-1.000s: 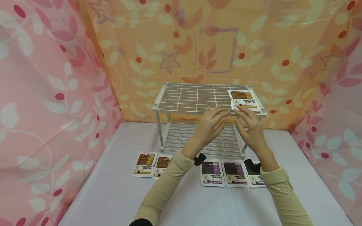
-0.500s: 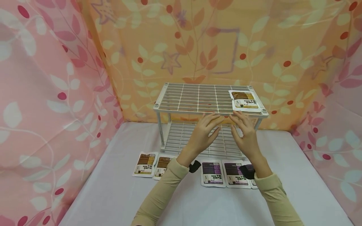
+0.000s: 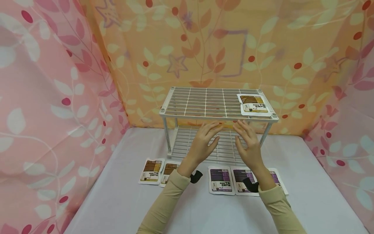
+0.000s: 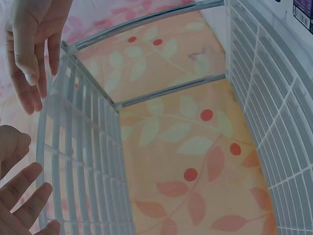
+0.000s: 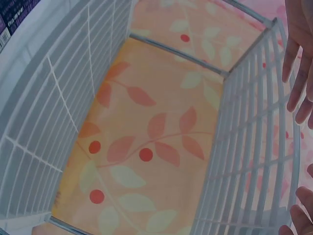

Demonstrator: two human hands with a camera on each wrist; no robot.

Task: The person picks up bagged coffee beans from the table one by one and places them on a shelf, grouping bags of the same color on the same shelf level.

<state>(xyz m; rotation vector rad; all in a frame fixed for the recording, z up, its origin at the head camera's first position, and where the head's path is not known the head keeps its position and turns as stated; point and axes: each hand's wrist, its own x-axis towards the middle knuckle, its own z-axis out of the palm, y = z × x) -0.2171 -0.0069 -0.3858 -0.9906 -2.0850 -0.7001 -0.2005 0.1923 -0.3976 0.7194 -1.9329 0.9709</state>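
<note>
A white two-tier wire rack [image 3: 204, 102] stands at the back of the table. One brown-and-white packet [image 3: 253, 104] lies on the right end of its top shelf. Both hands hover in front of the rack, below the top shelf's front edge, holding nothing. My left hand [image 3: 204, 141] has straight spread fingers; my right hand [image 3: 246, 143] mirrors it. In the left wrist view my left hand's fingers [image 4: 22, 205] show beside the wire shelf [image 4: 88, 161]. The right wrist view shows the rack's wire shelf [image 5: 249, 142] with my right hand's fingertips [image 5: 296, 223] at the lower right.
On the white table [image 3: 117, 201] before the rack lie two brown packets [image 3: 151, 170] at the left and three purple packets [image 3: 220, 179] at the right, one partly under my right wrist. Patterned fabric walls [image 3: 43, 97] close in the left, back and right.
Both hands have drawn back and down from the top shelf's front edge, away from the brown packet lying there. The packet has stayed put.
</note>
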